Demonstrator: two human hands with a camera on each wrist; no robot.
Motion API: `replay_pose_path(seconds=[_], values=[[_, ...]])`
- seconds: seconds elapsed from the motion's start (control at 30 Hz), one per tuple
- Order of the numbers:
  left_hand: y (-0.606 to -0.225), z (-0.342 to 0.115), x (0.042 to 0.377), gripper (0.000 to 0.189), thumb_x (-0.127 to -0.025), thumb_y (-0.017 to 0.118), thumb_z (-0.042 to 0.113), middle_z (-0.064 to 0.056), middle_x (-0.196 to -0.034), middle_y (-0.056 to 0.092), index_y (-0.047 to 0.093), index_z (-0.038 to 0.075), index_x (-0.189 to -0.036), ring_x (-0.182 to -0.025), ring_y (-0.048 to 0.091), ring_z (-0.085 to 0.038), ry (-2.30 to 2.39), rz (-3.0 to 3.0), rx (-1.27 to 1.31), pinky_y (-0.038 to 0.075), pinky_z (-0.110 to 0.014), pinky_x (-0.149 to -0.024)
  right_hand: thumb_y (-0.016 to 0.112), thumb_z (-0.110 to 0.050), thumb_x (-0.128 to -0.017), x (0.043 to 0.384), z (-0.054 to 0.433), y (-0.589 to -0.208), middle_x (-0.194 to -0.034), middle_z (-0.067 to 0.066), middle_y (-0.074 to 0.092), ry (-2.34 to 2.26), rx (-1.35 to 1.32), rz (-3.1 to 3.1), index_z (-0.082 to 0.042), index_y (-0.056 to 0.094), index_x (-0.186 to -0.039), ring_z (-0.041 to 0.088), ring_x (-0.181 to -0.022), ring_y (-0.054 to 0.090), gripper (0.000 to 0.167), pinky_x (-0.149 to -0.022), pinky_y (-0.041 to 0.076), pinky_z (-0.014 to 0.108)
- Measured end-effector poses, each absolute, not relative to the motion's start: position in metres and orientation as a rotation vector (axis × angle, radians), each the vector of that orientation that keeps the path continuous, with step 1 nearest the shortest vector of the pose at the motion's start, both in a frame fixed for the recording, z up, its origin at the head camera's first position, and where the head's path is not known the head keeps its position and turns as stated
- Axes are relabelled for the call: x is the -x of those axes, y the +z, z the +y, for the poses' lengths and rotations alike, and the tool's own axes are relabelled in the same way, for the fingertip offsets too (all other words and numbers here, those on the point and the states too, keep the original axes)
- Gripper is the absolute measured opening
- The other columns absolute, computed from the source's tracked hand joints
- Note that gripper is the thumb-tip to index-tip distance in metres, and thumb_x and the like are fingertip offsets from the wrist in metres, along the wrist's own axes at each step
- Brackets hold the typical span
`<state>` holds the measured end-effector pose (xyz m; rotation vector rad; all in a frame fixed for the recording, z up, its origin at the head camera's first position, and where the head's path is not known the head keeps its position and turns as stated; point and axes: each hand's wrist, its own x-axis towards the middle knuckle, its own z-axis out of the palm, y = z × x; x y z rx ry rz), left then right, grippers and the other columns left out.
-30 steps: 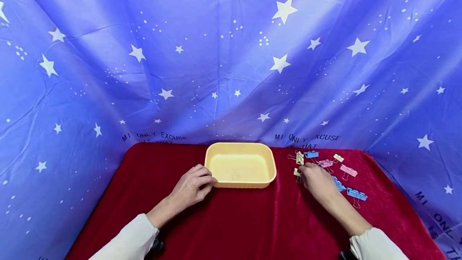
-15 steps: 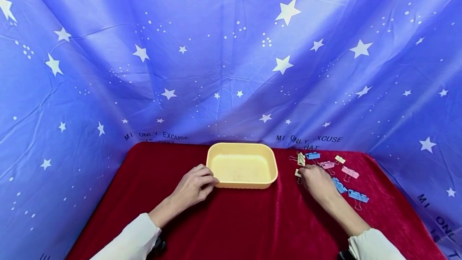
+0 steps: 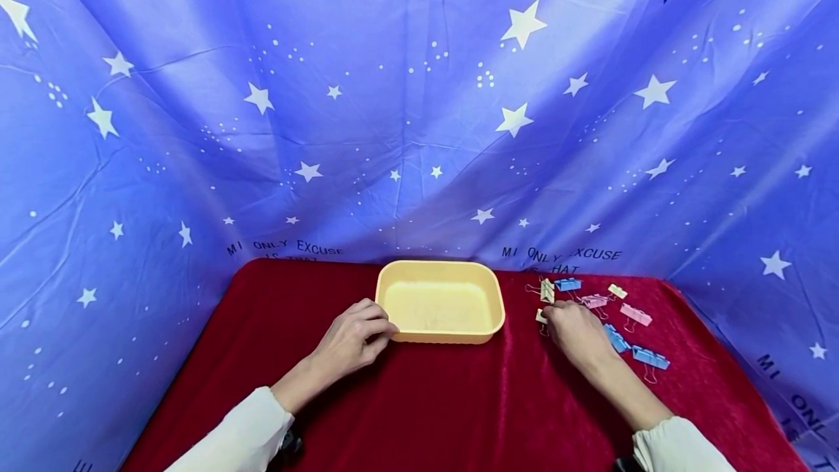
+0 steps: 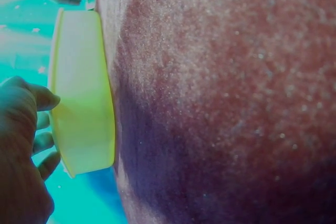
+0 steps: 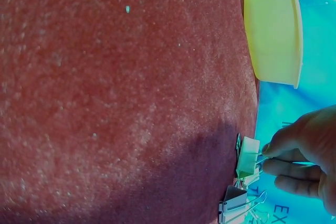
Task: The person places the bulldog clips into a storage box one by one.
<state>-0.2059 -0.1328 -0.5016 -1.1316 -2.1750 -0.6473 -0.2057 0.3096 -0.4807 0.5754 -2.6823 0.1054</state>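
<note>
A pale yellow plastic bin (image 3: 448,337) stands in the middle of the red cloth. My left hand (image 3: 354,333) holds its near left corner, with the thumb (image 4: 46,98) at the front rim and the other fingers round the left side. To the right of the bin, my right hand (image 3: 580,330) pinches a small pale yellow binder clip (image 3: 540,316) between thumb and forefinger. The right wrist view has those fingertips at the wire handle of the pale yellow binder clip (image 5: 248,157), which sits at the cloth.
Around my right hand lie several more binder clips: a yellow clip (image 3: 547,290), a blue clip (image 3: 568,284), a pink clip (image 3: 636,314) and another blue clip (image 3: 650,358). A blue star-patterned curtain (image 3: 419,108) rises behind the red cloth (image 3: 432,414).
The head view has shifted slightly. Both hands keep their places, the left at the bin's corner and the right at the yellow binder clip.
</note>
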Motion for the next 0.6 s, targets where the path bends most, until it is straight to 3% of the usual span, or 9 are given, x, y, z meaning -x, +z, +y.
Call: replay_pose_path(seconds=[0.3,0.6], values=[[-0.5014,-0.1326,0.2055,0.02,-0.084,0.09,-0.001,0.006,-0.093,0.077,0.088,0.016,-0.094,-0.092,0.067,-0.014,-0.645,-2.194,1.129,0.059,-0.028,-0.081,0.068,0.016,-0.086,0.2042,0.309,-0.4777,-0.071,0.007,0.067,0.111,-0.568,-2.672,-0.012,0.061,-0.069,0.034,-0.067,0.071,0.034,-0.054,0.058,0.048],[-0.5013,-0.1319,0.2054,0.021,-0.081,0.093,-0.001,0.005,-0.091,0.076,0.088,0.015,-0.092,-0.091,0.067,-0.014,-0.64,-2.184,1.117,0.059,-0.028,-0.081,0.069,0.014,-0.088,0.2049,0.3091,-0.4726,-0.07,0.009,0.064,0.11,-0.57,-2.647,-0.008,0.065,-0.069,0.036,-0.064,0.07,0.029,-0.055,0.058,0.051]])
